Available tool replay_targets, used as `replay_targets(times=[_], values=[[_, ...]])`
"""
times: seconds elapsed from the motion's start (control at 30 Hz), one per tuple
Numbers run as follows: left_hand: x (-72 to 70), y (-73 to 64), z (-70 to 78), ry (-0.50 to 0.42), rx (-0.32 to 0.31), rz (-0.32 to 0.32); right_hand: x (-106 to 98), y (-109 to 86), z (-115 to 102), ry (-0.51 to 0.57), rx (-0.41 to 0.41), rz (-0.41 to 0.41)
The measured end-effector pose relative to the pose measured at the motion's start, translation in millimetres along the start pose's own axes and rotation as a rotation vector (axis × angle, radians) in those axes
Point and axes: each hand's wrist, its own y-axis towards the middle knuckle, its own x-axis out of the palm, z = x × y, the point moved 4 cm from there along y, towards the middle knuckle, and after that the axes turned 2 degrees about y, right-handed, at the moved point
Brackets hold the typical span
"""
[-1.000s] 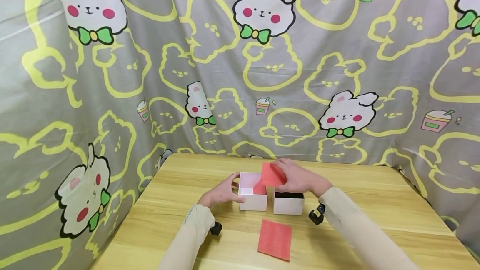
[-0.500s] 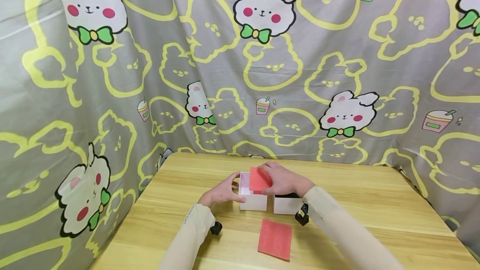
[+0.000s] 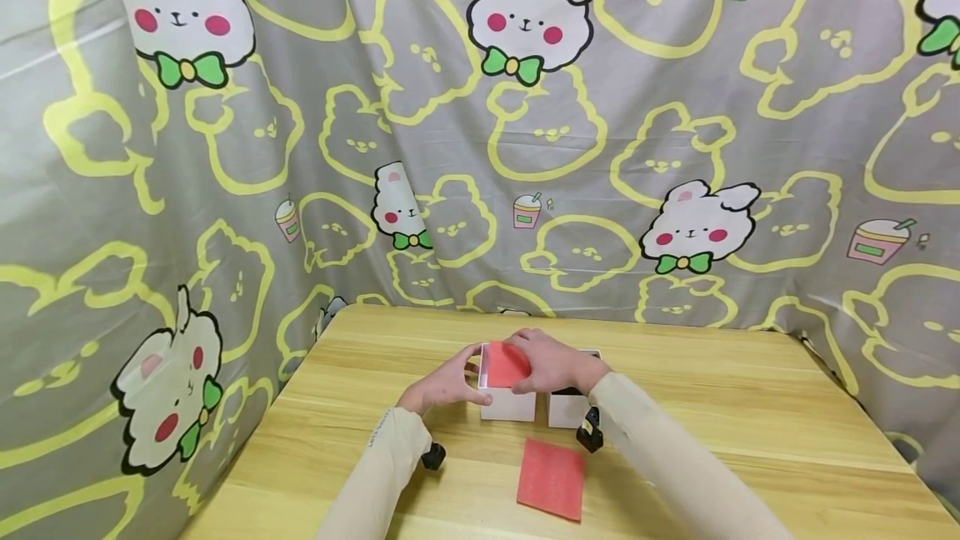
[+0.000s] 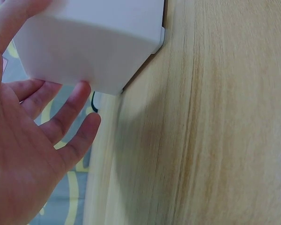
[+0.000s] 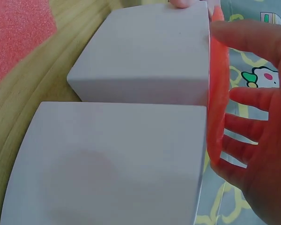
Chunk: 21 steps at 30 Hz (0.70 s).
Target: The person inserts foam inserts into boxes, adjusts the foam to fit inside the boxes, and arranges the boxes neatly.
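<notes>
My left hand [image 3: 446,382] holds the left white box [image 3: 507,407] at its left side, thumb on the front wall. In the left wrist view some fingertips [image 4: 82,89] touch the wall of that box [image 4: 89,47]. Over the box's mouth lies a red cloth square [image 3: 502,365], held at its right side by my right hand [image 3: 553,363]. The right wrist view shows this cloth [image 5: 218,84] edge-on along the rim, between thumb and fingers. It hides most of the box's inside.
A second white box [image 3: 566,412], dark inside, stands just right of the first, partly behind my right hand. Another red cloth square [image 3: 551,480] lies flat on the wooden table [image 3: 712,407] in front. A patterned grey curtain [image 3: 450,123] hangs behind the table.
My right hand has carried the red cloth left and down, from beside the left box's right rim to across its mouth. The left hand has stayed on the box.
</notes>
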Motion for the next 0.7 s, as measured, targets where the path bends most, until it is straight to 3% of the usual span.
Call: replay_targets(times=[0.7], values=[[0.4,0.8,0.1,0.028,0.019,0.013,14,12.5,6,0.030,0.027,0.020]])
